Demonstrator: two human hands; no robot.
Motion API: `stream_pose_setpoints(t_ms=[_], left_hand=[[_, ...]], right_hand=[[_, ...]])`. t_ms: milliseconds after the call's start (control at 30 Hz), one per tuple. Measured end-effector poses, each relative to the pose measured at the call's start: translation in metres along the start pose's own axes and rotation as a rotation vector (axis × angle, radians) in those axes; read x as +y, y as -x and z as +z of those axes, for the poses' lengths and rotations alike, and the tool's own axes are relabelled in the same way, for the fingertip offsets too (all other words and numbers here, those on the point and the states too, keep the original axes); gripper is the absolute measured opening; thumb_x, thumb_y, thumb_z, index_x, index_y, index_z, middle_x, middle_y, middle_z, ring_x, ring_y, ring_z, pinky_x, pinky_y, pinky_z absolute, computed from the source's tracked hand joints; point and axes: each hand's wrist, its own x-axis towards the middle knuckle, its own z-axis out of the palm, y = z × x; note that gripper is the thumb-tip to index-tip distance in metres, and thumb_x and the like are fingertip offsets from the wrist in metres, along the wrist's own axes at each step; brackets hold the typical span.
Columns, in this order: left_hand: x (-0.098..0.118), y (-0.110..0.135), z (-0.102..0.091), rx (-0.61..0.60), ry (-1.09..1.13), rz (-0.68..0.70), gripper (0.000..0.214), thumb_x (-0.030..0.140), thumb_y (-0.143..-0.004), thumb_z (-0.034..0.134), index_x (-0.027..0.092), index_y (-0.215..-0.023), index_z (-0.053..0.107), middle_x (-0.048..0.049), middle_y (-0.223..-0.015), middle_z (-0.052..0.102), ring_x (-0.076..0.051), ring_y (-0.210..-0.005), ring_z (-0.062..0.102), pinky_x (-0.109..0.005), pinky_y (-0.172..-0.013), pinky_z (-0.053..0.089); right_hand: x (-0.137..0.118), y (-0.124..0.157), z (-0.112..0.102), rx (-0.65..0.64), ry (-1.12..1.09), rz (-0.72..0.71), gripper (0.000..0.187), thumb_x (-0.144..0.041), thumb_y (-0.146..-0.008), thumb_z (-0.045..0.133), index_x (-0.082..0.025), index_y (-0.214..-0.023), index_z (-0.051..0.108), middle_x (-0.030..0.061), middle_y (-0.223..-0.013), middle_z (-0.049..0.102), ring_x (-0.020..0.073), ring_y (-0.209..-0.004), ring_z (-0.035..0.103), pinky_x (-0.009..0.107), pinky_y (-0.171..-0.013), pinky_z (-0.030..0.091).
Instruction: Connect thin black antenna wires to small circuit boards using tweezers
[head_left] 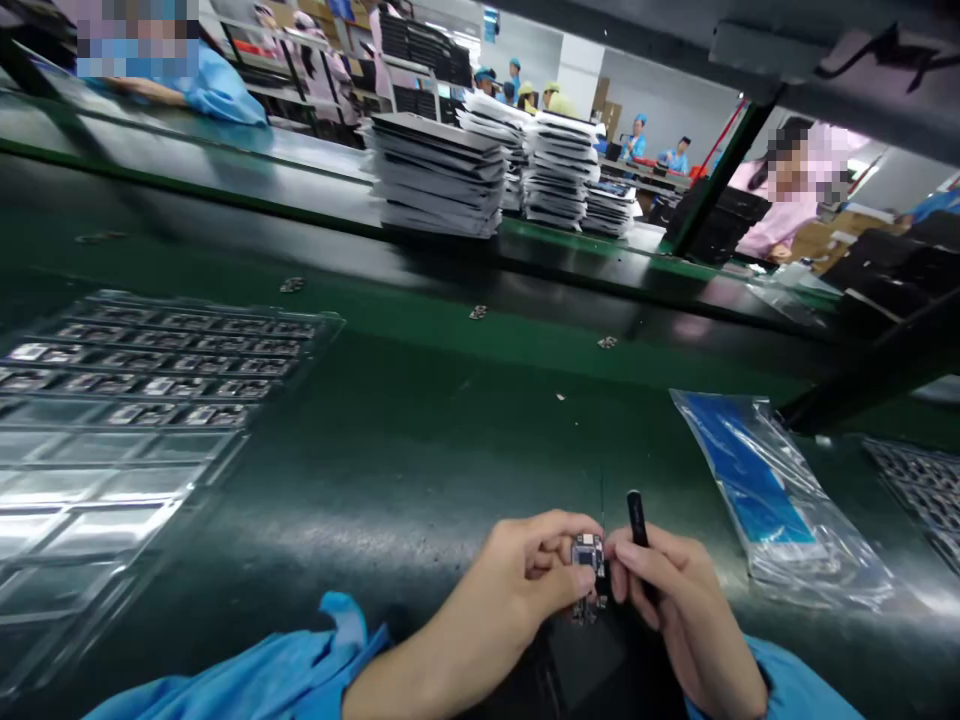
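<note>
My left hand [525, 575] pinches a small circuit board [589, 560] between thumb and fingers, low in the middle of the view. My right hand [667, 590] is closed round a thin black tool [637, 515] that sticks up like a pen, and its fingertips also touch the board's right edge. Both hands hover just above the dark green work surface [420, 470]. A dark pad lies under the hands, partly hidden by them.
A clear plastic tray [135, 420] with rows of small boards lies at the left. A plastic bag with a blue sheet [765, 490] lies at the right, beside another tray [922, 490]. Stacks of dark trays [442, 175] stand beyond a green conveyor belt. Other people work behind.
</note>
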Motion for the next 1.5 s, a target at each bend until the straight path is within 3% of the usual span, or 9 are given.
stream_pose_setpoints(t_ms=[100, 267, 467, 700, 833, 1067, 1267, 1500], left_hand=[[-0.003, 0.005, 0.002, -0.016, -0.076, 0.0, 0.019, 0.02, -0.078, 0.053, 0.014, -0.095, 0.061, 0.0005, -0.071, 0.055, -0.011, -0.067, 0.049, -0.023, -0.065, 0.038], [-0.009, 0.009, 0.0, -0.061, -0.147, -0.039, 0.028, 0.021, -0.081, 0.052, 0.021, -0.109, 0.052, 0.0012, -0.075, 0.056, -0.013, -0.073, 0.052, -0.026, -0.068, 0.039], [-0.006, 0.011, -0.001, -0.087, -0.095, -0.113, 0.014, 0.023, -0.078, 0.055, 0.016, -0.091, 0.052, 0.0028, -0.068, 0.052, -0.01, -0.062, 0.045, -0.023, -0.061, 0.037], [-0.005, 0.01, 0.01, 0.06, -0.263, -0.041, 0.014, 0.023, -0.07, 0.055, 0.015, -0.082, 0.054, 0.0019, -0.06, 0.049, -0.011, -0.054, 0.04, -0.024, -0.053, 0.033], [-0.006, 0.01, 0.013, 0.077, -0.258, -0.047, 0.011, 0.023, -0.07, 0.052, 0.015, -0.078, 0.053, 0.0013, -0.058, 0.05, -0.012, -0.054, 0.044, -0.025, -0.053, 0.032], [-0.008, 0.011, 0.008, 0.001, 0.023, -0.125, 0.01, 0.01, -0.066, 0.05, 0.013, -0.075, 0.049, 0.0024, -0.057, 0.055, -0.009, -0.054, 0.048, -0.02, -0.053, 0.035], [-0.002, 0.012, 0.01, 0.001, 0.132, -0.195, 0.012, 0.013, -0.064, 0.054, 0.011, -0.075, 0.05, 0.0005, -0.056, 0.055, -0.01, -0.055, 0.048, -0.022, -0.055, 0.037], [-0.004, 0.012, 0.01, -0.016, 0.206, -0.203, 0.011, 0.009, -0.064, 0.053, 0.011, -0.074, 0.05, 0.0009, -0.055, 0.055, -0.008, -0.052, 0.047, -0.02, -0.054, 0.038]], right_hand=[[-0.007, 0.001, 0.006, -0.035, -0.192, 0.082, 0.034, -0.041, -0.078, 0.058, -0.01, -0.063, 0.055, -0.0004, -0.053, 0.048, 0.0036, -0.042, 0.031, 0.018, -0.042, 0.018], [-0.011, 0.005, 0.009, -0.035, -0.2, 0.176, 0.026, -0.034, -0.071, 0.066, -0.011, -0.066, 0.057, -0.0013, -0.051, 0.049, 0.0033, -0.041, 0.031, 0.018, -0.04, 0.016], [-0.02, 0.014, 0.015, 0.054, -0.2, 0.172, 0.027, -0.033, -0.067, 0.067, -0.011, -0.058, 0.054, -0.0014, -0.049, 0.048, 0.0031, -0.041, 0.03, 0.018, -0.041, 0.015], [-0.022, 0.017, 0.019, 0.088, -0.219, 0.18, 0.025, -0.032, -0.066, 0.066, -0.012, -0.057, 0.054, -0.0016, -0.048, 0.049, 0.0033, -0.04, 0.03, 0.018, -0.041, 0.017], [-0.022, 0.019, 0.021, 0.095, -0.203, 0.18, 0.026, -0.033, -0.067, 0.067, -0.012, -0.056, 0.054, -0.0023, -0.048, 0.047, 0.004, -0.042, 0.031, 0.018, -0.041, 0.018], [-0.015, 0.021, 0.015, 0.061, -0.039, -0.021, 0.024, -0.03, -0.075, 0.061, -0.014, -0.058, 0.056, -0.0025, -0.052, 0.046, 0.0058, -0.046, 0.037, 0.018, -0.043, 0.025], [-0.019, 0.025, 0.007, -0.015, 0.126, -0.16, 0.016, -0.025, -0.078, 0.058, -0.016, -0.065, 0.06, -0.0002, -0.06, 0.051, 0.0098, -0.052, 0.043, 0.022, -0.048, 0.028], [-0.019, 0.024, 0.003, -0.122, 0.139, -0.311, 0.011, -0.017, -0.083, 0.057, -0.018, -0.074, 0.061, -0.0014, -0.066, 0.056, 0.0094, -0.059, 0.052, 0.018, -0.053, 0.039]])
